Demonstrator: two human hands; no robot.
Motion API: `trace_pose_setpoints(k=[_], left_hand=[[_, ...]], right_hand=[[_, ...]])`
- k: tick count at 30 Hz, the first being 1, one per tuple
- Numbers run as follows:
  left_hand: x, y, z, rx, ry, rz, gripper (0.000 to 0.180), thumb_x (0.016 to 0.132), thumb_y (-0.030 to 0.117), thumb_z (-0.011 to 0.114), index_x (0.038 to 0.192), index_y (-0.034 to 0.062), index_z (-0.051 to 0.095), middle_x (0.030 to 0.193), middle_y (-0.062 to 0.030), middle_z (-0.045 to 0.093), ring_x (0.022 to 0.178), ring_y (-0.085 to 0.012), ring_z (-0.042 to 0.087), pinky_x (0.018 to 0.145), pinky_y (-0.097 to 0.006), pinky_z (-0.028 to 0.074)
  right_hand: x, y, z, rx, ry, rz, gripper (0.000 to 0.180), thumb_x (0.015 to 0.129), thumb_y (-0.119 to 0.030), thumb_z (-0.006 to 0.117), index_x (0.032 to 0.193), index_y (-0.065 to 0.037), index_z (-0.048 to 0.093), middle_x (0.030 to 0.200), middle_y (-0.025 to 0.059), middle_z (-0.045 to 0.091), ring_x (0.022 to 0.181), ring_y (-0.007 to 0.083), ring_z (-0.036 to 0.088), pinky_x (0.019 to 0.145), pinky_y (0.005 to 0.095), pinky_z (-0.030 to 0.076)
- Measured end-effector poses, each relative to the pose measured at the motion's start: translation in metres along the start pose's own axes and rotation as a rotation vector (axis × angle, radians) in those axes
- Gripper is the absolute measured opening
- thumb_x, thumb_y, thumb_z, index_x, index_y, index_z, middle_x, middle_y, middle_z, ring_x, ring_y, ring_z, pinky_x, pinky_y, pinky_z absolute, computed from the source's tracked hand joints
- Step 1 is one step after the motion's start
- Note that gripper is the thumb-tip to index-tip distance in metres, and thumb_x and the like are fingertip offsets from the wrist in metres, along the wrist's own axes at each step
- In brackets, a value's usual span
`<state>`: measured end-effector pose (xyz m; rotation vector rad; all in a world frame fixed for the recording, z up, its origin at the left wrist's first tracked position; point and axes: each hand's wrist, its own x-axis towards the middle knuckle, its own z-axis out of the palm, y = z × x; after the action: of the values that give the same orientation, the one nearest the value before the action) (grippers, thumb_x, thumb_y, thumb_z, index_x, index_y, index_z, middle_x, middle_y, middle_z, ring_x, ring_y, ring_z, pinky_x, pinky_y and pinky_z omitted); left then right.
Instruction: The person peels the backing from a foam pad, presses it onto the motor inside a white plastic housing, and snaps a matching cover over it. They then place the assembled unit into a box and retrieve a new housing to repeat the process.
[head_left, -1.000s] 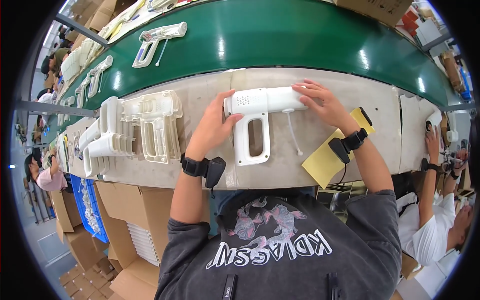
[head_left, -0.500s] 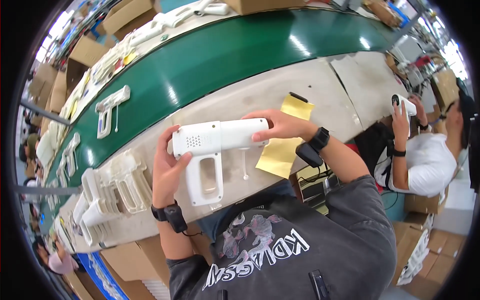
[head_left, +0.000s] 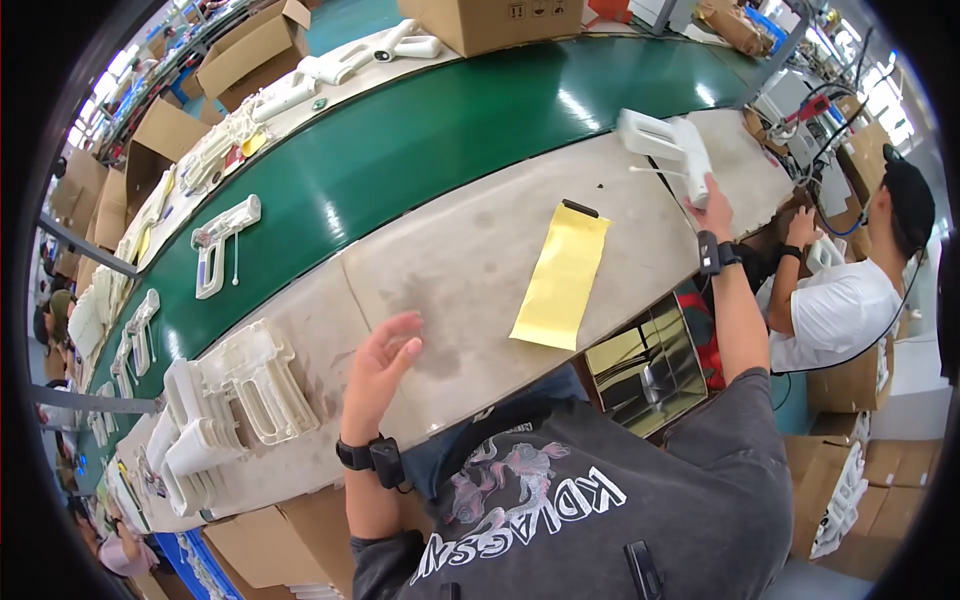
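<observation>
My right hand [head_left: 712, 212] reaches far out to the right, its fingers closed round the barrel end of a white gun-shaped plastic housing [head_left: 688, 142]. The housing is tilted, its looped handle towards the green belt, and a thin white strand with a small tip sticks out on its left. My left hand [head_left: 382, 365] hovers over the near bench edge, fingers apart and holding nothing. Between the hands a yellow paper sheet [head_left: 562, 285] lies on the bench, with a black strip [head_left: 580, 209] at its top. Left of my left hand stand stacked white housing shells [head_left: 262, 385].
A green conveyor belt [head_left: 420, 140] runs beyond the bench [head_left: 450, 260], carrying white gun-shaped housings [head_left: 222, 245]. Cardboard boxes [head_left: 515, 22] stand at the far side. To my right sits a co-worker in a white shirt [head_left: 835, 305]. A metal post [head_left: 90, 398] crosses at left.
The white housing has gone from between both hands to the far right in my right hand, and turned over. My left hand has let go. The yellow sheet now shows fully.
</observation>
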<state>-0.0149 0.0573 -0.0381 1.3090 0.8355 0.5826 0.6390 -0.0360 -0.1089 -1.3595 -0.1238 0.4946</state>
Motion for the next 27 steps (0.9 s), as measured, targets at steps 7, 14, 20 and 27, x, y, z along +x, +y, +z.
trace_pose_setpoints(k=[7,14,20,27], left_hand=[[-0.044,-0.041,-0.027,-0.105,0.063,0.009,0.036,0.099,0.012,0.060,0.133,0.0011,0.056,0.123,-0.0087,0.065,0.108,-0.0160,0.063,0.093,-0.029,0.050],[-0.083,-0.041,-0.009,-0.008,0.205,-0.115,0.039,0.100,0.020,0.061,0.135,0.0031,0.055,0.126,-0.0092,0.064,0.113,-0.0158,0.061,0.098,-0.031,0.048],[-0.096,-0.043,-0.007,-0.128,0.210,-0.058,0.041,0.100,0.023,0.061,0.135,0.0035,0.055,0.125,-0.0090,0.064,0.114,-0.0162,0.061,0.100,-0.032,0.048],[-0.073,-0.035,0.011,0.186,0.295,0.181,0.050,0.097,0.025,0.064,0.140,0.0033,0.049,0.128,-0.0128,0.063,0.116,-0.0224,0.061,0.102,-0.035,0.047]], right_hand=[[0.168,-0.011,-0.106,-0.563,0.112,-0.183,0.097,0.094,-0.069,0.044,0.126,0.023,0.049,0.111,0.0266,0.065,0.089,0.0298,0.071,0.073,0.0407,0.059],[0.063,0.036,0.013,-0.956,-0.254,-0.736,0.051,0.091,-0.027,0.067,0.131,0.003,0.057,0.124,0.0213,0.065,0.113,0.0318,0.062,0.101,0.0395,0.045],[-0.158,0.052,0.146,-1.060,-0.937,-0.766,0.036,0.095,-0.017,0.063,0.126,0.000,0.060,0.118,0.0145,0.065,0.105,0.0268,0.063,0.094,0.0366,0.048],[-0.311,0.048,0.217,-0.747,-1.524,-0.321,0.024,0.094,-0.006,0.063,0.116,0.002,0.062,0.100,0.0071,0.064,0.088,0.0155,0.060,0.082,0.0279,0.049]])
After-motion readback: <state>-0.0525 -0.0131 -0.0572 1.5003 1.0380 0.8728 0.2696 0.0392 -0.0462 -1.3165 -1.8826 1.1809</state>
